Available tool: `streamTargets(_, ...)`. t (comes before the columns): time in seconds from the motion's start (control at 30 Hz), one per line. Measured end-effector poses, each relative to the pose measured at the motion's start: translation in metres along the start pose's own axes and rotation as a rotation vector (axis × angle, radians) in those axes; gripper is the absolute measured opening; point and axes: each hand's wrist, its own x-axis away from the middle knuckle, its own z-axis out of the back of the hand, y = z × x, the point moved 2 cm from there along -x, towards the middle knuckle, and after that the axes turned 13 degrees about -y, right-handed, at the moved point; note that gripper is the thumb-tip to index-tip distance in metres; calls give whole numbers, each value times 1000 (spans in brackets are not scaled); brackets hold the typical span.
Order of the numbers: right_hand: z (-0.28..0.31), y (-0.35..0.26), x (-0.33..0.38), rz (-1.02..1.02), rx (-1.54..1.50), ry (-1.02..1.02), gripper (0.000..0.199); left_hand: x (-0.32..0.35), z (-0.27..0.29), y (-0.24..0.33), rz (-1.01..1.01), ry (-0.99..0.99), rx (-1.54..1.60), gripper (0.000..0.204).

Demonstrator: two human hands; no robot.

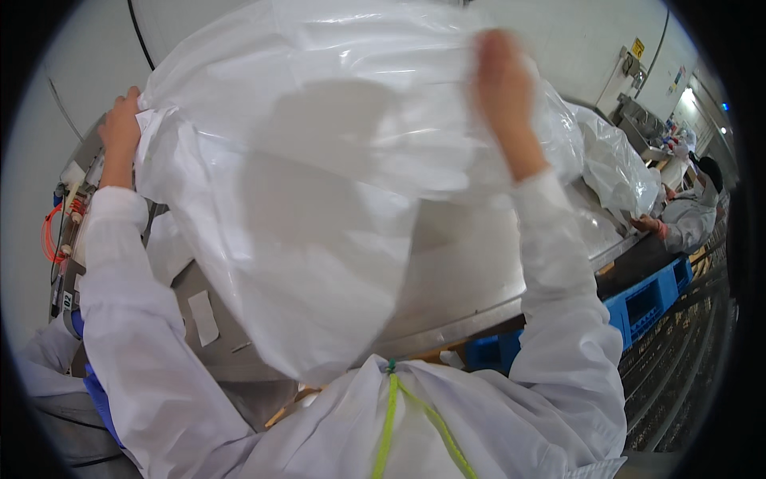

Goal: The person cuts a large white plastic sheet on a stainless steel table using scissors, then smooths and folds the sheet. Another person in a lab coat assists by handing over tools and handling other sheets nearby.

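Large translucent plastic bag [319, 199] held up above the steel table [479, 295], hiding most of it. Right hand [501, 88] blurred behind film; grip cannot be told. Left hand [120, 124] clenched on bag's upper edge. Bag hangs lengthwise downward, lower end toward the person.

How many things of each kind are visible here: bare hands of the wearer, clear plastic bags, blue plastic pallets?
Bare hands of the wearer: 2, left hand and right hand, both holding the large clear plastic bag
Clear plastic bags: 2, the second clear plastic bag lies farther right
Blue plastic pallets: 1
Total: 5
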Motion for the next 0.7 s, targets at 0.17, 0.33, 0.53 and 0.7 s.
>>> streamTargets(0.17,-101,43,74,31,-439,-337,49,54,-64,44,6,512,-24,49)
streamTargets(0.33,-88,134,190,-330,-227,-348,39,272,-129,131,-580,-668,496,75)
streamTargets(0.53,-55,152,324,-1067,33,-57,76,393,-140,160,-342,-1172,363,98)
streamTargets(0.7,-128,92,332,-1634,-1520,-499,65,415,-208,145,-358,-830,318,45)
